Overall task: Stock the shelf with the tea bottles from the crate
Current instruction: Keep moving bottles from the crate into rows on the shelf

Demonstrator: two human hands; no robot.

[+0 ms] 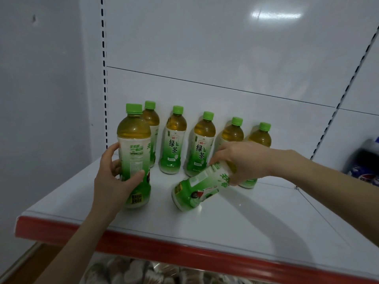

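Several green-capped tea bottles stand in a row along the back of the white shelf (235, 226), among them one with a green label (174, 140) and another beside it (202, 144). My left hand (114, 177) grips an upright tea bottle (134, 152) at the shelf's left, its base on or just above the surface. My right hand (244, 160) holds a second tea bottle (200, 186) by its upper part, tilted steeply with its base toward me. The crate is out of view.
The shelf has a red front strip (164, 242) and a white back panel with slotted uprights (104, 78). Dark blue packs (367, 160) sit at the far right. Packaged goods (133, 271) lie on a lower level.
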